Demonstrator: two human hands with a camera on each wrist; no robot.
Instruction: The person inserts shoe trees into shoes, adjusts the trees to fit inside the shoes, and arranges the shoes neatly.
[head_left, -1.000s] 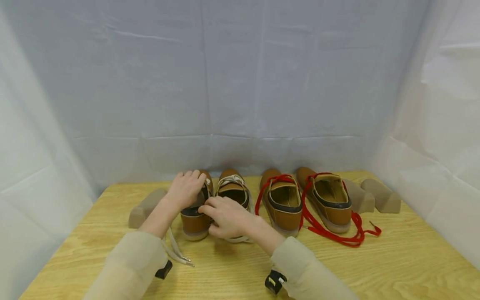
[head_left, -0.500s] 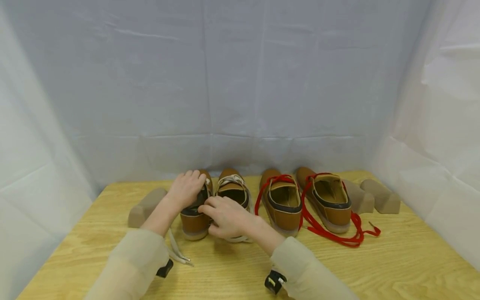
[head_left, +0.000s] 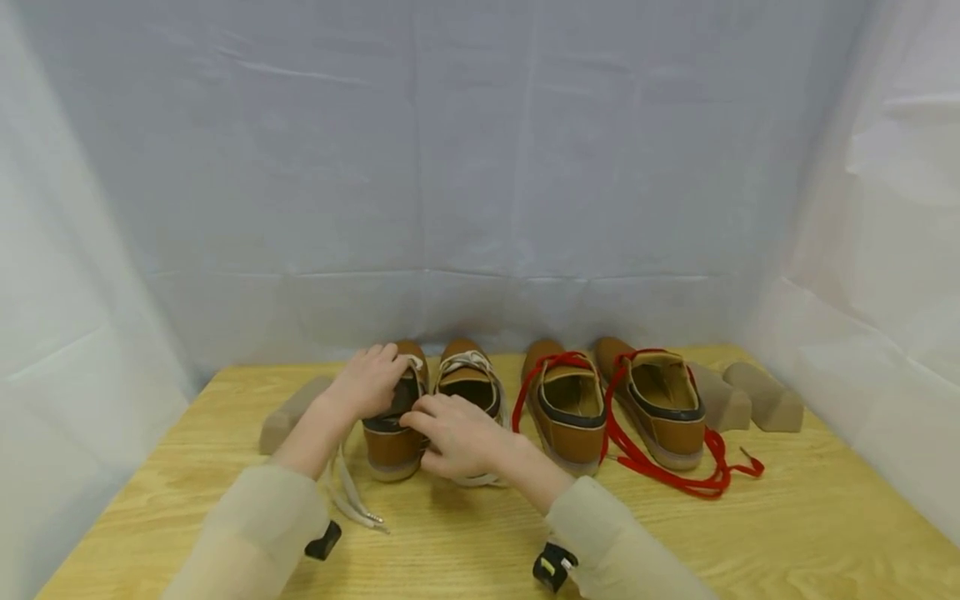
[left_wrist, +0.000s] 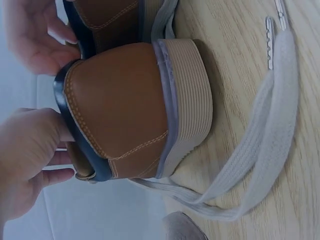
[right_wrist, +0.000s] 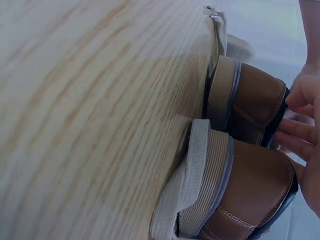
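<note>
Back wall: pale blue-grey creased fabric backdrop [head_left: 480, 167], hung flat, seams and folds showing.
Sides: white translucent draped sheets [head_left: 885, 250] closing in left and right.
Furniture: light yellow plywood tabletop [head_left: 787, 533], grain visible, meeting the backdrop at its far edge.
Light: soft, even, weak shadows.

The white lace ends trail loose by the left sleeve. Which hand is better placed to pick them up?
Probably the left hand: the lace ends lie beside its forearm, left of the leftmost shoe; the right hand sits farther off.
</note>
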